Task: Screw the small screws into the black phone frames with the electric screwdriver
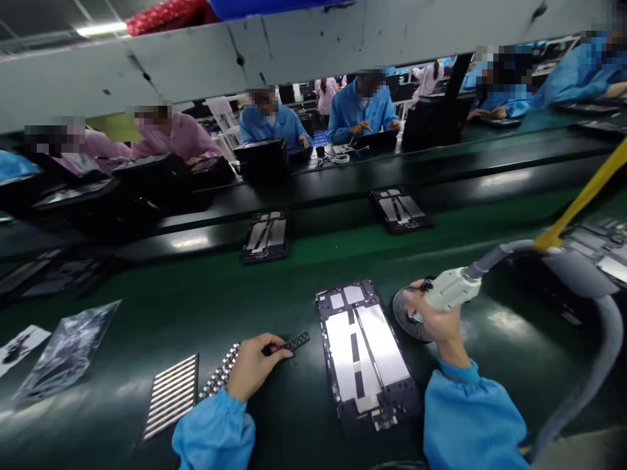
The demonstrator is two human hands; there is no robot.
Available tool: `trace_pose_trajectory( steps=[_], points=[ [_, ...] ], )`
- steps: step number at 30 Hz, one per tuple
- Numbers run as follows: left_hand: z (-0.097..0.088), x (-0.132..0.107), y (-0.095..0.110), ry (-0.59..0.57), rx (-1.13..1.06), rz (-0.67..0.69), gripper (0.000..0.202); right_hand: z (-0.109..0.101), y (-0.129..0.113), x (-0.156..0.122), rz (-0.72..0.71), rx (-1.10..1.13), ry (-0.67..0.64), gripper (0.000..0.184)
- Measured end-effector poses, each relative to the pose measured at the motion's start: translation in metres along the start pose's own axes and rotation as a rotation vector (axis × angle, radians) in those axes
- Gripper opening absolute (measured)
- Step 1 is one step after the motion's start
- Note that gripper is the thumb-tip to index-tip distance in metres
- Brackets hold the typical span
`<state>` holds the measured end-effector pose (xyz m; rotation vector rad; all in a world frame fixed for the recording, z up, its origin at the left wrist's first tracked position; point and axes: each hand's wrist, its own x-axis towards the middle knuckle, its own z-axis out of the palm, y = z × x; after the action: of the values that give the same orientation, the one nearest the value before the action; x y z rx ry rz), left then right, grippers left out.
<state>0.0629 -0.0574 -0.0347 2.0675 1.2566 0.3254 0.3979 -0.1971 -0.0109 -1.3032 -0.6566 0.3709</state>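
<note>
My left grip (255, 367) is closed, pinching a narrow black perforated strip (296, 341) between thumb and fingers. The strip points toward 2 o'clock and ends just short of a black rectangular device frame with silver metal panels (365, 352), which lies flat on the dark green counter (147, 307).

My right grip (438, 314) is closed around a white handheld tool (450, 290). Its grey corrugated hose (499, 251) runs toward 3 o'clock. The grip hangs over a round black mesh disc (406, 316), located at 2 o'clock from the frame; whether they touch cannot be determined.

At 9 o'clock from my left grip, a stack of beaded black strips (220, 372) rests just beside a flat slatted silver sheet (171, 396). Farther toward 9 o'clock lie a clear plastic bag (63, 352) and a white printed sheet (19, 346).

At 12 o'clock, a second black frame with silver panels (264, 236) and a third (400, 210) sit on a glossy black rail (343, 183). Beyond it, co-workers in blue and pink smocks (362, 111) sit at their stations.
</note>
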Motion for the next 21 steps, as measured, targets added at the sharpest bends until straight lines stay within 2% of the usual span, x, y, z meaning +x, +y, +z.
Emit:
trace_pose_trajectory(
  steps=[3, 5, 9, 13, 15, 19, 21],
  points=[
    [-0.002, -0.001, -0.002, 0.053, 0.08, 0.078, 0.038, 0.003, 0.001, 0.001, 0.022, 0.01, -0.013, 0.026],
    [-0.004, -0.003, -0.003, 0.053, 0.149, 0.036, 0.042, 0.005, 0.0, 0.001, 0.042, 0.012, -0.006, 0.027],
    [-0.009, -0.005, -0.003, -0.021, 0.208, -0.041, 0.03, 0.008, -0.003, 0.0, 0.068, 0.003, 0.018, 0.029],
    [-0.011, -0.005, 0.003, -0.05, 0.224, -0.129, 0.031, 0.009, -0.007, -0.001, 0.108, -0.041, -0.002, 0.031],
    [-0.012, -0.008, 0.009, -0.07, 0.271, -0.181, 0.028, 0.008, -0.013, -0.005, 0.11, -0.075, 0.033, 0.033],
    [-0.009, -0.014, 0.018, -0.034, 0.282, -0.151, 0.018, 0.005, -0.031, -0.016, 0.044, -0.182, 0.135, 0.029],
    [-0.007, -0.014, 0.018, -0.024, 0.182, -0.183, 0.016, 0.009, -0.042, -0.02, 0.165, -0.145, 0.129, 0.037]
  ],
)
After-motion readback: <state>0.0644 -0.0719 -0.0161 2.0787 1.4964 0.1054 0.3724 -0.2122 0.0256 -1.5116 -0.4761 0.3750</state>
